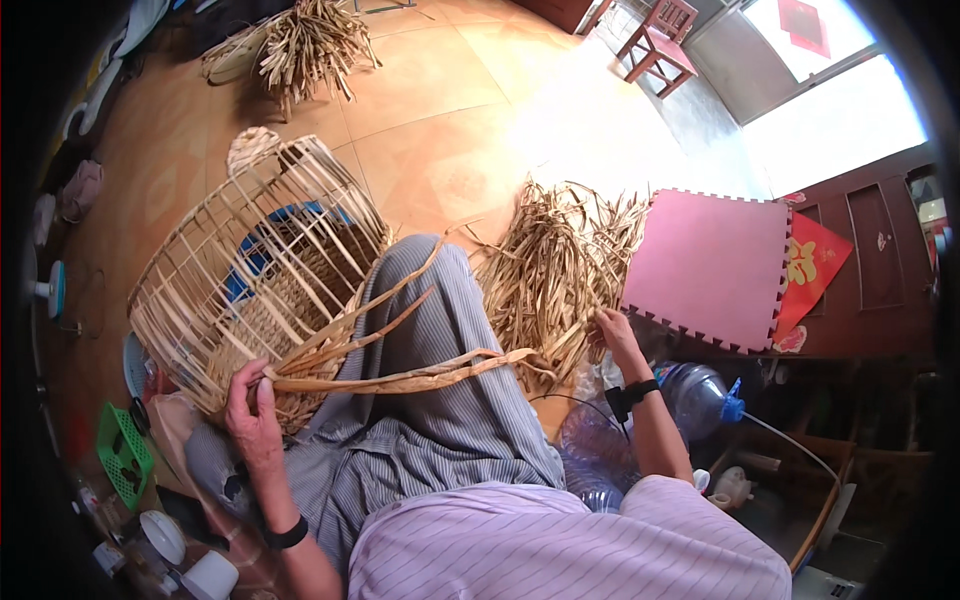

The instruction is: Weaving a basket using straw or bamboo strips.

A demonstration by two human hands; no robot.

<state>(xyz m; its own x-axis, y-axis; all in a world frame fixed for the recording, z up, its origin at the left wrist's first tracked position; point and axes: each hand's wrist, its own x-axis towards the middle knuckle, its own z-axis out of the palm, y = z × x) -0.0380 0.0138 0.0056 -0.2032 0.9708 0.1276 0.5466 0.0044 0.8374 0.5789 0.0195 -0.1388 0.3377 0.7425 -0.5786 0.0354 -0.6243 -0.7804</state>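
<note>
My left hand grips dried leaf strips at the lower edge of a woven basket with open upright stakes and a denser base. The long strips lie across my striped-trousered knee. The basket leans on its side at my left, with something blue showing behind its stakes. My right hand is at the pile of dried strips to my right, fingers closed on some of them.
More bundled strips lie on the tiled floor. A pink foam mat, red paper, dark wooden furniture and plastic bottles are at right; a green crate and cups at left; a chair by the doorway.
</note>
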